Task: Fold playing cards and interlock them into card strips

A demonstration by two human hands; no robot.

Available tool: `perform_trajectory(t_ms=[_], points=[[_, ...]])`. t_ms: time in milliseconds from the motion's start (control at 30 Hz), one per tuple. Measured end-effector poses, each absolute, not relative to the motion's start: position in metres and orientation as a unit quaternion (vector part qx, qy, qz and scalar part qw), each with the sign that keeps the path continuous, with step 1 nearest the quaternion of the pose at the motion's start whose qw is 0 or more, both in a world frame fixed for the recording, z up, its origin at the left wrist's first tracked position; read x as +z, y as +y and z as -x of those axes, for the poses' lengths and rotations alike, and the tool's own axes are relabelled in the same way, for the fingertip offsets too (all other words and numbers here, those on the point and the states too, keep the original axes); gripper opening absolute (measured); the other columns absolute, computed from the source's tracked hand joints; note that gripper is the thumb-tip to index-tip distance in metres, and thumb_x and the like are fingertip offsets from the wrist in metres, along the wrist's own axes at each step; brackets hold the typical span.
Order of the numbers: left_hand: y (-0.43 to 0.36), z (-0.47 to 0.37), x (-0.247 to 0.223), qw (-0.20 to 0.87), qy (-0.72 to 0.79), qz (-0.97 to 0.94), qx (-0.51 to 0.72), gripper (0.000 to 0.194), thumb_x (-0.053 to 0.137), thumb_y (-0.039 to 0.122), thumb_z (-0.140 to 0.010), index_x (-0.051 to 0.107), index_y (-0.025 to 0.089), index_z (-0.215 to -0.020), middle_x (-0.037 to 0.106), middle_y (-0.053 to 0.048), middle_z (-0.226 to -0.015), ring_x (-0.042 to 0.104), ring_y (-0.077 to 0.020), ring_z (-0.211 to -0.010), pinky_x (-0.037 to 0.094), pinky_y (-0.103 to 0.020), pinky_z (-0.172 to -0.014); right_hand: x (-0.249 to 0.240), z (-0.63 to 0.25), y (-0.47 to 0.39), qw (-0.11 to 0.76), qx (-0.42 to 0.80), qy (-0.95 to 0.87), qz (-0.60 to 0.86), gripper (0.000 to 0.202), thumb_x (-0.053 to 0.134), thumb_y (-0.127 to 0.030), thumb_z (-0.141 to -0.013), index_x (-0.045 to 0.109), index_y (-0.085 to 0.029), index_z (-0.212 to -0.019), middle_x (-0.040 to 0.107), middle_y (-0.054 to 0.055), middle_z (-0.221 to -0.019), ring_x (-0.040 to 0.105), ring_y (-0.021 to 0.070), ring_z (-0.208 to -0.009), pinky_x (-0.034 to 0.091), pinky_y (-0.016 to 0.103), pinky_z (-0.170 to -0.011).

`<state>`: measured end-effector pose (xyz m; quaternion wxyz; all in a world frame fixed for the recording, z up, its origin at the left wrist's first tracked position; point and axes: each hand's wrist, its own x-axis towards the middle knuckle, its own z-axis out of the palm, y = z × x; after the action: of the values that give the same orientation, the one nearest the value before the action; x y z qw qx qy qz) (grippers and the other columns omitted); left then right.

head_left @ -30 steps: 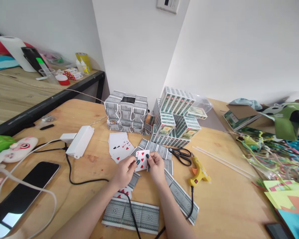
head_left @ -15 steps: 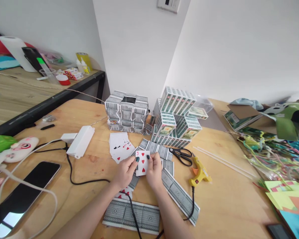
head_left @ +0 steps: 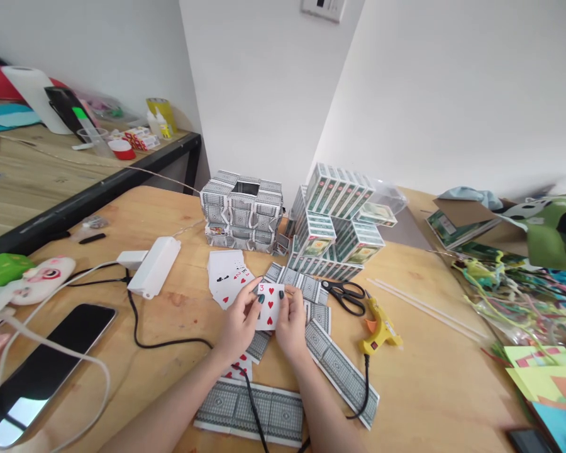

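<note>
Both my hands hold one playing card, a three of hearts [head_left: 269,304], face up just above the wooden table [head_left: 434,384]. My left hand [head_left: 238,324] pinches its left edge and my right hand [head_left: 291,322] its right edge. Under and around them lie strips of joined face-down cards [head_left: 339,371], with another strip [head_left: 249,410] nearer me. A small fan of face-up cards [head_left: 226,277] lies to the left of the held card.
A yellow glue gun [head_left: 377,327] and black scissors [head_left: 346,294] lie right of my hands. Behind stand a box built of cards [head_left: 241,211] and stacked card packs [head_left: 339,223]. A white power adapter [head_left: 153,267], cable and phone [head_left: 47,371] are left; craft clutter is right.
My hands have closed in a little on the card, the right hand sliding left against its edge. The view has shifted slightly.
</note>
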<state>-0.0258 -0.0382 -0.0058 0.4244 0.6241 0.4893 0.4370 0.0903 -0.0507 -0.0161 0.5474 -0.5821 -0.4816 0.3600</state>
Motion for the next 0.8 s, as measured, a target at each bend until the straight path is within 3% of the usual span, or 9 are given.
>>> perform_trajectory(t_ms=[133, 333, 633, 800], points=[[-0.036, 0.027, -0.008, 0.426, 0.496, -0.612, 0.445, 0.041, 0.042, 0.035, -0.085, 0.045, 0.017, -0.121, 0.052, 0.001, -0.067, 0.047, -0.011, -0.058, 0.042, -0.021, -0.056, -0.015, -0.092, -0.05, 0.549, 0.428, -0.466, 0.546, 0.031, 0.038, -0.038, -0.087, 0.042, -0.02, -0.112, 0.055, 0.0, -0.066, 0.046, 0.0128, -0.048, 0.037, 0.023, -0.044], [-0.034, 0.028, -0.011, 0.422, 0.496, -0.596, 0.47, 0.04, 0.043, 0.035, -0.084, 0.046, 0.017, -0.121, 0.059, -0.003, -0.077, 0.053, -0.0124, -0.064, 0.045, -0.023, -0.061, -0.01, -0.095, -0.049, 0.553, 0.483, -0.452, 0.507, 0.043, 0.045, -0.037, -0.083, 0.044, -0.021, -0.123, 0.061, 0.005, -0.086, 0.054, 0.0168, -0.07, 0.044, 0.028, -0.061], [-0.033, 0.029, -0.012, 0.424, 0.494, -0.59, 0.477, 0.038, 0.044, 0.034, -0.084, 0.048, 0.018, -0.119, 0.061, -0.004, -0.081, 0.056, -0.0133, -0.07, 0.047, -0.024, -0.065, -0.003, -0.093, -0.05, 0.556, 0.505, -0.435, 0.496, 0.037, 0.045, -0.032, -0.082, 0.046, -0.023, -0.119, 0.049, -0.002, -0.064, 0.041, 0.0118, -0.051, 0.036, 0.023, -0.049], [-0.032, 0.029, -0.015, 0.425, 0.498, -0.587, 0.476, 0.04, 0.044, 0.034, -0.084, 0.048, 0.018, -0.12, 0.062, -0.004, -0.084, 0.057, -0.0136, -0.071, 0.048, -0.024, -0.066, -0.003, -0.093, -0.05, 0.554, 0.515, -0.436, 0.487, 0.04, 0.046, -0.033, -0.082, 0.045, -0.023, -0.121, 0.047, -0.002, -0.063, 0.04, 0.0114, -0.05, 0.036, 0.023, -0.048]])
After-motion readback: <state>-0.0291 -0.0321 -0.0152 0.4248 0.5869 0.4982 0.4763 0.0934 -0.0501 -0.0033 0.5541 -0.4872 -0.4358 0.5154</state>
